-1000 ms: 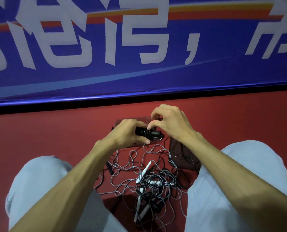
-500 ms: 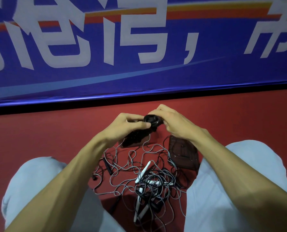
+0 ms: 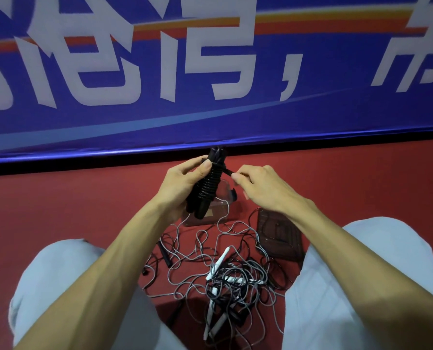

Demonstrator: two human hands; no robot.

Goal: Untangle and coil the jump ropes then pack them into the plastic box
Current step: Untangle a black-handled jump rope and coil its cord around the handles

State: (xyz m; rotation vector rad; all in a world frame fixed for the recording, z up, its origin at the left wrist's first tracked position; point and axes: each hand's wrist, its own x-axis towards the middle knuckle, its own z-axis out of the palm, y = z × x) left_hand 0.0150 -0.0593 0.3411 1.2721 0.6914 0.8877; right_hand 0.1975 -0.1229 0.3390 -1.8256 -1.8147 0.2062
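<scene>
My left hand (image 3: 178,188) grips a black jump rope bundle (image 3: 207,188), its cord wound tightly round the two handles, held nearly upright above the floor. My right hand (image 3: 258,188) pinches the loose end of that black cord (image 3: 227,171) just right of the bundle. Behind and below the bundle stands the clear plastic box (image 3: 223,198) on the red floor. Between my knees lies a tangle of grey and black ropes (image 3: 225,274) with white handles (image 3: 219,263).
A dark transparent lid (image 3: 278,234) lies on the floor right of the box, next to my right knee (image 3: 361,274). My left knee (image 3: 59,286) borders the tangle. A blue banner wall (image 3: 210,84) closes off the far side of the red floor (image 3: 59,205).
Both hands have lifted the black bundle from low over the box to higher up, turning it upright. My right hand has moved off the bundle's top and now pulls the cord end rightward.
</scene>
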